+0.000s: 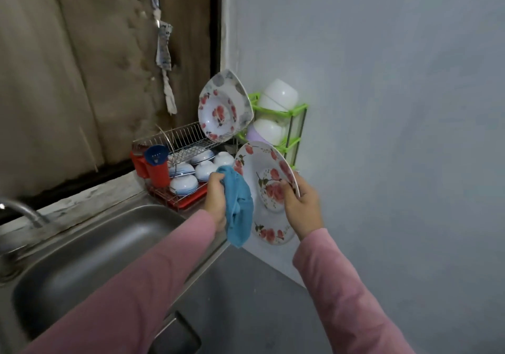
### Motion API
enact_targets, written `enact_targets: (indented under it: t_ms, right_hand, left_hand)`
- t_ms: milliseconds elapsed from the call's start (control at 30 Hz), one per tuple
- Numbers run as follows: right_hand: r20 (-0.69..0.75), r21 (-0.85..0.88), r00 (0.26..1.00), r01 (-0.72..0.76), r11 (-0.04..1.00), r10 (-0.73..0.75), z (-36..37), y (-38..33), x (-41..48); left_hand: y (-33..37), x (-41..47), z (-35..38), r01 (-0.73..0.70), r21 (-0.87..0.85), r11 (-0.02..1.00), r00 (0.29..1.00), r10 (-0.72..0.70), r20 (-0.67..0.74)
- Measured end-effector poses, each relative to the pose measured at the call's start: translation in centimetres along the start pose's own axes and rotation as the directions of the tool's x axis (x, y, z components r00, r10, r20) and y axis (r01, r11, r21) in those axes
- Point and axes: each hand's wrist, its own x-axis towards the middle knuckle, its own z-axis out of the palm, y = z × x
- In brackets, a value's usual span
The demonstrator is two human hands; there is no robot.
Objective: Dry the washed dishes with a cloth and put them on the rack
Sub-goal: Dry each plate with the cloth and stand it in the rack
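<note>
My right hand (300,203) grips the rim of a white plate with pink flowers (262,170), held tilted above another flowered plate (273,232) that lies flat below it. My left hand (217,198) clutches a blue cloth (239,206), which hangs just left of the held plate. Behind stands a two-tier wire dish rack (180,143). A square flowered plate (222,107) stands upright on its top tier. Several blue-rimmed white bowls (203,169) lie upside down on the lower tier.
A red cutlery holder with a blue utensil (157,166) hangs at the rack's left. A green corner shelf (295,110) against the wall holds white cups. The steel sink (103,249) and tap (24,209) lie at lower left. A rag hangs on the wall (165,61).
</note>
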Motion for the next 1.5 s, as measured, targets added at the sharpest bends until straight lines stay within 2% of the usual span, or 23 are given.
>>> enact_targets:
  t_ms: [267, 367, 533, 667, 733, 833, 933, 1033, 1100, 1133, 1200, 1333, 1400, 1500]
  right_hand:
    - [0.003, 0.045, 0.997, 0.074, 0.996, -0.074, 1.2, 3.8, 14.1]
    - [0.057, 0.043, 0.992, 0.106, 0.993, -0.109, 3.0, 4.5, 20.6]
    - [0.101, 0.11, 0.984, 0.137, 0.984, -0.148, 6.2, 6.2, 28.3]
    - [0.128, 0.186, 0.982, 0.112, 0.976, -0.137, 9.2, 8.5, 31.5]
    - [0.12, 0.188, 0.978, 0.147, 0.971, -0.172, 10.7, 9.7, 33.0]
    - [0.164, 0.18, 0.942, 0.262, 0.948, -0.292, 12.8, 10.7, 35.6]
    - [0.196, 0.18, 0.908, 0.338, 0.924, -0.37, 14.6, 11.8, 38.2]
    - [0.21, 0.193, 0.883, 0.383, 0.904, -0.419, 16.4, 12.9, 40.7]
    - [0.228, 0.193, 0.864, 0.411, 0.891, -0.448, 17.8, 13.6, 42.3]
    - [0.237, 0.177, 0.857, 0.425, 0.887, -0.458, 18.5, 13.9, 43.0]
    - [0.257, 0.156, 0.858, 0.418, 0.895, -0.445, 20.1, 14.6, 44.2]
    - [0.301, 0.196, 0.854, 0.38, 0.904, -0.424, 22.8, 15.5, 45.5]
    - [0.283, 0.211, 0.856, 0.383, 0.899, -0.432, 23.7, 16.0, 45.6]
    - [0.262, 0.189, 0.874, 0.369, 0.91, -0.409, 24.8, 16.8, 45.7]
  left_hand:
    - [4.5, 13.3, 3.1, -0.044, -0.255, 0.966, 0.996, 0.024, -0.083]
    - [7.2, 18.8, 2.5, -0.056, -0.369, 0.928, 0.994, 0.018, -0.105]
    - [11.0, 25.0, 2.1, -0.249, -0.411, 0.877, 0.955, 0.152, -0.254]
    - [11.3, 27.8, 0.9, -0.296, -0.421, 0.857, 0.922, 0.142, -0.359]
    - [11.2, 29.1, -0.1, -0.336, -0.443, 0.831, 0.905, 0.155, -0.396]
    - [11.2, 30.8, -0.9, -0.427, -0.327, 0.843, 0.851, 0.253, -0.46]
    - [11.5, 32.0, -0.6, -0.451, -0.106, 0.886, 0.788, 0.34, -0.513]
    - [11.6, 33.5, -0.5, -0.369, 0.261, 0.892, 0.719, 0.452, -0.528]
    - [11.5, 34.6, -0.7, -0.273, 0.492, 0.826, 0.7, 0.522, -0.488]
    - [11.5, 35.0, -0.5, -0.239, 0.554, 0.798, 0.7, 0.537, -0.472]
    - [11.6, 35.8, -0.2, -0.225, 0.568, 0.791, 0.709, 0.533, -0.462]
    - [11.8, 36.8, 0.0, -0.246, 0.457, 0.855, 0.722, 0.476, -0.502]
    - [11.6, 37.3, -0.7, -0.263, 0.491, 0.831, 0.68, 0.52, -0.516]
    - [11.1, 38.0, -1.9, -0.294, 0.577, 0.762, 0.57, 0.624, -0.534]
